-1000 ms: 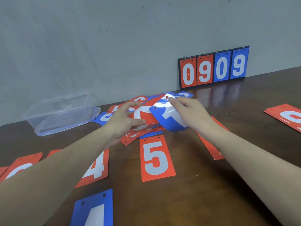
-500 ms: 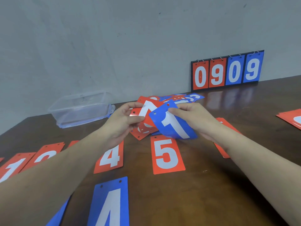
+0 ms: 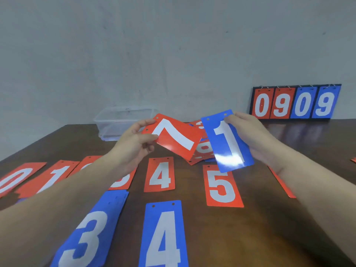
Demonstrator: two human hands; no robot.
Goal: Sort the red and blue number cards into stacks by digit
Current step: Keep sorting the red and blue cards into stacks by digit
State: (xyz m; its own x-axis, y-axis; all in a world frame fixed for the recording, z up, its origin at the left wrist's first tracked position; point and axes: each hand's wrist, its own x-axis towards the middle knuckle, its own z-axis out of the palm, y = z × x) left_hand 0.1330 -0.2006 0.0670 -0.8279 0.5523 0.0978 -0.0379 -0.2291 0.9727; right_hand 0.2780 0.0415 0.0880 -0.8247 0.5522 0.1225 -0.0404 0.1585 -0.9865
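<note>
My left hand [image 3: 134, 145] pinches a red 7 card [image 3: 176, 136] by its short edge, held sideways above the table. A blue 1 card [image 3: 227, 141] hangs upright from my right hand [image 3: 248, 133], gripped at its top corner. Behind both cards lies the loose pile of red and blue cards [image 3: 202, 149], mostly hidden. Laid out flat on the table are a red 0 [image 3: 13, 180], red 1 [image 3: 52, 177], red 4 [image 3: 159, 174], red 5 [image 3: 221, 186], blue 3 [image 3: 88, 234] and blue 4 [image 3: 163, 236].
A clear plastic box [image 3: 119, 122] stands at the back left by the wall. A scoreboard flip stand reading 0909 [image 3: 294, 103] leans at the back right. Another red card [image 3: 281, 182] lies partly under my right forearm. The table's left edge runs diagonally.
Both hands have lifted clear of the pile and drawn apart: the left now holds up the red 7, the right has raised the blue 1 upright. The view has shifted left and down.
</note>
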